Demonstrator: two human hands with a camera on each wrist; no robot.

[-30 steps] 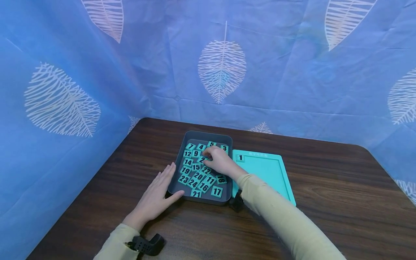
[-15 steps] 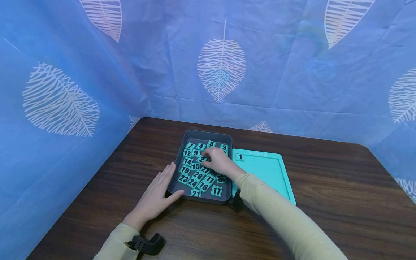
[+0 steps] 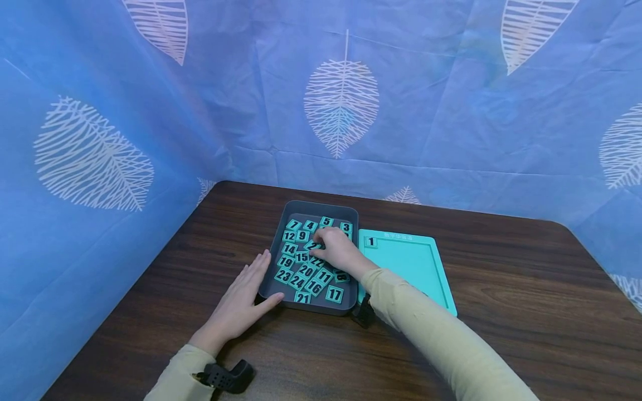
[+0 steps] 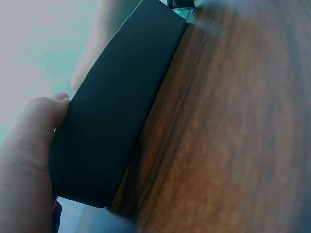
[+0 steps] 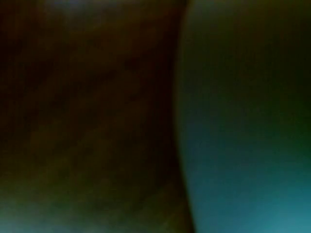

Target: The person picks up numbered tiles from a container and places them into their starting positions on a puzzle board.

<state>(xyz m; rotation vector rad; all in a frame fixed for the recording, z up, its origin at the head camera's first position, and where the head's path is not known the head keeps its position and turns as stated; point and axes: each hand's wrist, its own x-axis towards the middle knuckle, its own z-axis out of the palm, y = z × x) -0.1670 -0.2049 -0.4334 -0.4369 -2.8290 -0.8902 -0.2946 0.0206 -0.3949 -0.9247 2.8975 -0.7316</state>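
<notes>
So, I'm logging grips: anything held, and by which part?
The right hand is at a tile, but whether it's pinched can't be told. The left hand only touches the tray near one corner.

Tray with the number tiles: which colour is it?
Dark grey tray, clearest in the head view.

Dark wood-grain table [image 3: 526, 278] | grey tray [image 3: 323, 208] | turquoise board [image 3: 408, 262] just beside it
</notes>
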